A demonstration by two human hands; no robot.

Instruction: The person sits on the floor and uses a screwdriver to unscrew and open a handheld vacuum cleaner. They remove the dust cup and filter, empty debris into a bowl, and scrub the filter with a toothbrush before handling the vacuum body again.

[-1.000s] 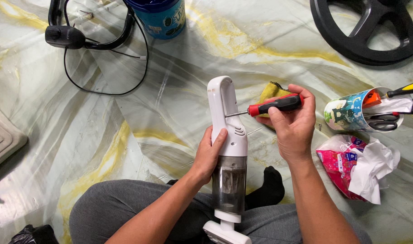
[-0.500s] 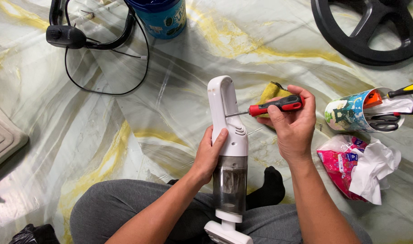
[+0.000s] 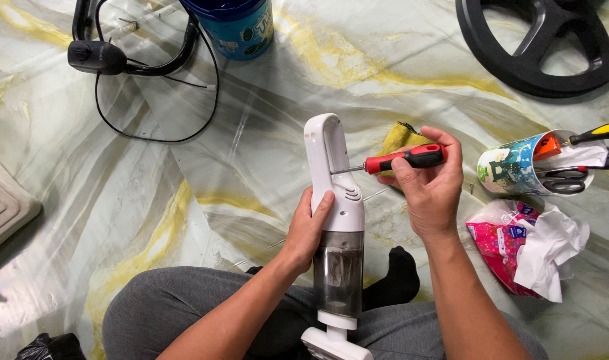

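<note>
We see a white handheld vacuum (image 3: 334, 220) held upright over the person's lap, its loop handle at the top, a smoky clear dust cup below the white body and the nozzle near the bottom edge of the view. The left hand (image 3: 309, 230) has its grip wrapped round the white body just above the dust cup, thumb lying on the front. The right hand (image 3: 428, 183) has its grip pinched on the red and black handle of a screwdriver (image 3: 394, 160), whose metal shaft lies level with its tip against the side of the vacuum's handle. Behind the right hand a yellow cloth (image 3: 398, 139) lies on the marbled floor covering (image 3: 264, 147). To the right stand a printed cup of tools (image 3: 518, 167) and a pink tissue pack (image 3: 511, 243); further off are a blue bucket (image 3: 234, 27), a black headset with cable (image 3: 118, 57) and a black wheel (image 3: 544, 40).
</note>
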